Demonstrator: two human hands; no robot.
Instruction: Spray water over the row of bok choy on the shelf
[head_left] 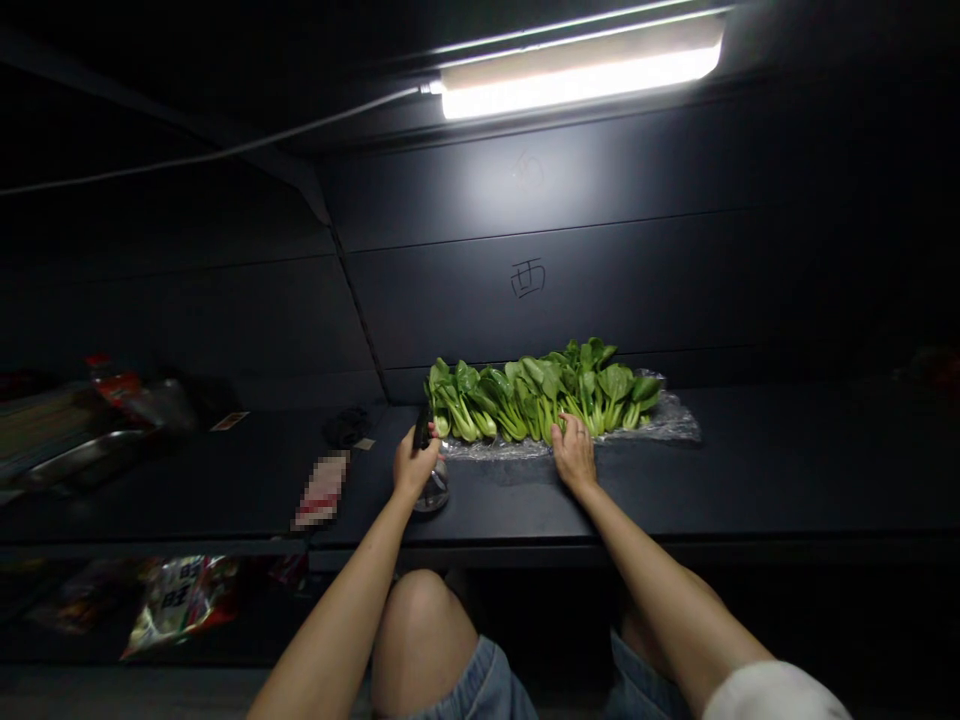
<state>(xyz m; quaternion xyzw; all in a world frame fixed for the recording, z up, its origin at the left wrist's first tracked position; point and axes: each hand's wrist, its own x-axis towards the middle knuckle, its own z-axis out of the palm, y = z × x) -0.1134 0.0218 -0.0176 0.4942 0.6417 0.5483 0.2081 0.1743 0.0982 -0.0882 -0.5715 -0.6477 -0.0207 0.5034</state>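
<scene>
Head view, logged from my remote station; 2 hands in frame, both the person's own.

Item 1: left hand, narrowly closed around the black trigger head of a clear spray bottle. The bottle is upright, and I cannot tell whether its base touches the desk.

Item 2: right hand, open with fingers lightly curved, fingertips touching the pale stalks along the near edge of the bok choy.

Item 3: the bok choy, a row of leafy heads lying side by side on a clear plastic sheet, on the desk, with the bottle just beside the sheet's near left corner.

Item 4: left along the desk, a packet with its label blurred out, then a metal tray and a red-labelled packet.

Item 5: below the desk, a printed snack bag.

Item 6: ahead, a dark wall panel marked with the handwritten character 西, and a lit strip lamp above it.

Item 7: at the bottom of the frame, the person's knee and denim shorts.
</scene>
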